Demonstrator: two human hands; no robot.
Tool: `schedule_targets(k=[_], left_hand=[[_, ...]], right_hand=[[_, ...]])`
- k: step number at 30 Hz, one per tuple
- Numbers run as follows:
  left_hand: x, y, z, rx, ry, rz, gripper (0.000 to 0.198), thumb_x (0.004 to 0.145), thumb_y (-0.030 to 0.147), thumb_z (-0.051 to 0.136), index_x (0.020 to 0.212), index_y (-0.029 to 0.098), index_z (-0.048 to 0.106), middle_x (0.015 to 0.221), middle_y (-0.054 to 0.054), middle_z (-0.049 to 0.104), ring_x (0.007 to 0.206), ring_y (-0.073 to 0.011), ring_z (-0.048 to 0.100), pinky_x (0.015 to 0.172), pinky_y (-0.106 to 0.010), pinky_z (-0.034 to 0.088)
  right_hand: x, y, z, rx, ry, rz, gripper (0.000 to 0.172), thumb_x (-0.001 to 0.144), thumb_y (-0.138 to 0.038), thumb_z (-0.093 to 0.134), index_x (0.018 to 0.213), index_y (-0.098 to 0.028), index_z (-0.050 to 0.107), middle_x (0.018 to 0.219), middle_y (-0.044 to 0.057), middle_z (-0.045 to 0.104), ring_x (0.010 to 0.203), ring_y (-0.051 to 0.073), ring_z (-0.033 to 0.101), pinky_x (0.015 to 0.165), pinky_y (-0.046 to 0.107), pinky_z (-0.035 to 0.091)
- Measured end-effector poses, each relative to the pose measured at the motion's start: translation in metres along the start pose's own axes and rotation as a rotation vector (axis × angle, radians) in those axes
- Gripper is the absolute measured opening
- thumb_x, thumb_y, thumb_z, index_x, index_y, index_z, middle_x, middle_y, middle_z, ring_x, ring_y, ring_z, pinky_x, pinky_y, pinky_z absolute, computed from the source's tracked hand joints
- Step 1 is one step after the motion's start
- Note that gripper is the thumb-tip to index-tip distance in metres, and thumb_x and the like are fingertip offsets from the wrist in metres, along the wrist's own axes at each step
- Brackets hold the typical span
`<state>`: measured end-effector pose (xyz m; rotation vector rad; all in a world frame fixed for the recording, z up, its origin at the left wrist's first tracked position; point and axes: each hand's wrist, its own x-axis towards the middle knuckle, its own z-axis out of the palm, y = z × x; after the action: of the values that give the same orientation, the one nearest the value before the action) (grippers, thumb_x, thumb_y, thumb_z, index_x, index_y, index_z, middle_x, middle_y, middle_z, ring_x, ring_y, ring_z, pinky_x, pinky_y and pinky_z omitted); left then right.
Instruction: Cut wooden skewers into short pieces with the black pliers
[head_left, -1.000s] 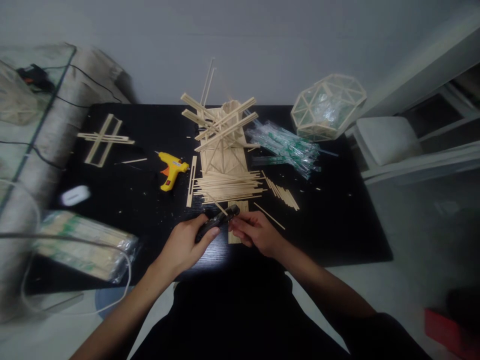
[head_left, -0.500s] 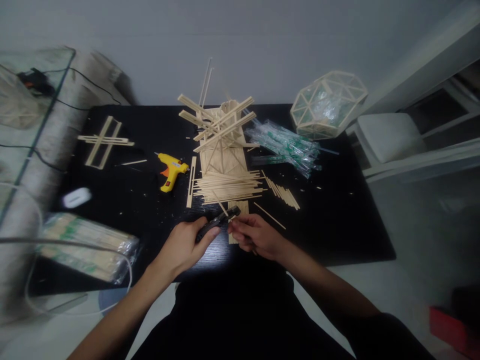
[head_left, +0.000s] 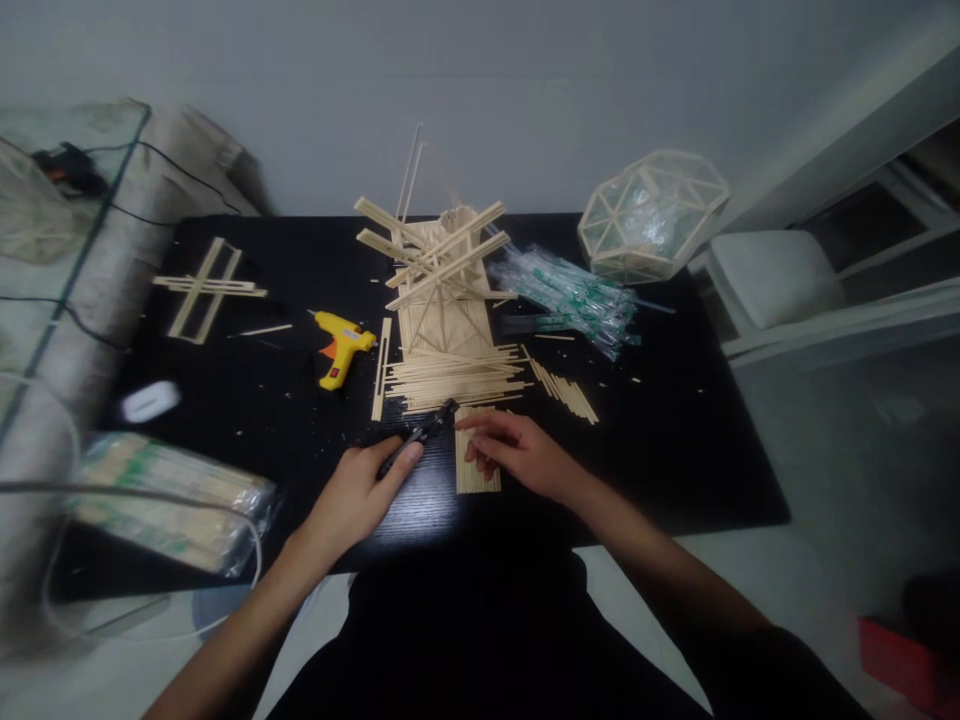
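Note:
My left hand (head_left: 360, 495) is closed round a pair of dark pliers (head_left: 426, 430), whose jaws point away from me, up and to the right. Nothing shows between those jaws. Over a small flat panel of wooden sticks (head_left: 478, 477) hovers my right hand (head_left: 521, 450), its fingers partly spread and no object visible in them; whether a fingertip touches the panel I cannot tell. Just beyond both hands lies a loose pile of thin wooden sticks (head_left: 457, 378). Behind it stands a stick structure (head_left: 442, 260) with crossed beams on a slatted base.
A yellow glue gun (head_left: 345, 350) lies left of the pile. Further left are a crossed stick frame (head_left: 206, 288), a white case (head_left: 150, 401) and packaged sticks (head_left: 176, 500). To the right are short sticks (head_left: 566, 390), plastic wrappers (head_left: 574, 295) and a faceted stick frame (head_left: 652, 215).
A stick that was at the pliers' jaws is gone from them. My right hand has opened and moved slightly right; the pliers have drawn back left. A short stick now lies near the wrappers.

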<state>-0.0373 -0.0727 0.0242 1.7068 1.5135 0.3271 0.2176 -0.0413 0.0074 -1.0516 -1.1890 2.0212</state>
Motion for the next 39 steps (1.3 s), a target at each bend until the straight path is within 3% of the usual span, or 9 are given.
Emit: schedule_targets(k=[8, 13, 16, 19, 21, 24, 30, 34, 39], left_hand=[[0.005, -0.017, 0.016, -0.367, 0.051, -0.09, 0.061, 0.102, 0.066, 0.034, 0.068, 0.019, 0.055, 0.057, 0.002, 0.05, 0.053, -0.0133, 0.045, 0.051, -0.025, 0.033], [0.005, -0.026, 0.026, -0.466, 0.114, -0.089, 0.06, 0.101, 0.066, 0.039, 0.071, 0.018, 0.058, 0.056, 0.002, 0.049, 0.051, -0.0118, 0.043, 0.048, -0.023, 0.031], [0.006, -0.027, 0.027, -0.541, 0.137, -0.117, 0.06, 0.098, 0.069, 0.042, 0.07, 0.018, 0.057, 0.054, 0.002, 0.048, 0.048, -0.0107, 0.041, 0.045, -0.022, 0.029], [0.007, -0.028, 0.028, -0.613, 0.153, -0.139, 0.061, 0.097, 0.071, 0.044, 0.07, 0.018, 0.056, 0.053, 0.003, 0.046, 0.045, -0.0098, 0.04, 0.043, -0.021, 0.029], [0.007, -0.029, 0.029, -0.637, 0.153, -0.136, 0.061, 0.097, 0.072, 0.043, 0.071, 0.018, 0.057, 0.052, 0.003, 0.045, 0.045, -0.0096, 0.039, 0.042, -0.021, 0.029], [0.008, -0.032, 0.029, -0.637, 0.147, -0.134, 0.061, 0.097, 0.071, 0.043, 0.072, 0.018, 0.058, 0.051, 0.003, 0.046, 0.044, -0.0095, 0.039, 0.042, -0.021, 0.03], [0.009, -0.032, 0.027, -0.602, 0.137, -0.121, 0.06, 0.099, 0.069, 0.042, 0.07, 0.019, 0.056, 0.051, 0.002, 0.048, 0.044, -0.0098, 0.04, 0.042, -0.021, 0.031], [0.009, -0.033, 0.028, -0.601, 0.141, -0.106, 0.058, 0.1, 0.068, 0.042, 0.072, 0.019, 0.057, 0.052, 0.002, 0.048, 0.044, -0.0103, 0.041, 0.041, -0.021, 0.032], [0.008, -0.036, 0.031, -0.648, 0.141, -0.118, 0.056, 0.099, 0.066, 0.044, 0.072, 0.019, 0.056, 0.052, 0.003, 0.047, 0.044, -0.0104, 0.04, 0.042, -0.021, 0.032]], right_hand=[[-0.007, -0.009, -0.014, -0.047, 0.124, -0.04, 0.025, 0.093, -0.032, 0.07, 0.116, -0.023, 0.066, 0.088, 0.002, 0.075, 0.075, 0.014, 0.069, 0.072, 0.03, 0.06], [-0.009, -0.008, -0.01, -0.046, 0.142, -0.061, 0.033, 0.093, -0.032, 0.07, 0.124, -0.024, 0.063, 0.092, 0.003, 0.077, 0.078, 0.015, 0.072, 0.077, 0.033, 0.062], [-0.009, -0.006, -0.015, -0.073, 0.156, -0.057, 0.031, 0.091, -0.035, 0.071, 0.118, -0.022, 0.066, 0.096, 0.005, 0.078, 0.082, 0.017, 0.073, 0.076, 0.035, 0.064], [-0.012, -0.008, -0.032, -0.217, 0.261, -0.076, 0.022, 0.086, -0.034, 0.075, 0.103, -0.02, 0.072, 0.099, 0.006, 0.077, 0.085, 0.019, 0.074, 0.073, 0.035, 0.065], [-0.017, -0.011, -0.046, -0.401, 0.379, -0.091, 0.013, 0.085, -0.031, 0.074, 0.094, -0.021, 0.074, 0.094, 0.004, 0.076, 0.078, 0.018, 0.073, 0.072, 0.035, 0.064], [-0.023, -0.014, -0.057, -0.676, 0.519, -0.11, 0.01, 0.086, -0.021, 0.07, 0.095, -0.022, 0.075, 0.089, 0.004, 0.077, 0.075, 0.019, 0.073, 0.076, 0.037, 0.061], [-0.017, -0.003, -0.043, -0.936, 0.591, -0.175, 0.009, 0.086, -0.017, 0.072, 0.093, -0.021, 0.074, 0.087, 0.005, 0.077, 0.083, 0.022, 0.073, 0.081, 0.038, 0.058], [-0.009, 0.006, -0.039, -0.965, 0.638, -0.215, 0.008, 0.086, -0.016, 0.072, 0.092, -0.021, 0.073, 0.09, 0.006, 0.077, 0.086, 0.024, 0.073, 0.082, 0.039, 0.057], [-0.008, 0.005, -0.04, -0.953, 0.576, -0.175, 0.007, 0.085, -0.015, 0.072, 0.091, -0.021, 0.073, 0.089, 0.005, 0.078, 0.08, 0.022, 0.073, 0.079, 0.038, 0.058]])
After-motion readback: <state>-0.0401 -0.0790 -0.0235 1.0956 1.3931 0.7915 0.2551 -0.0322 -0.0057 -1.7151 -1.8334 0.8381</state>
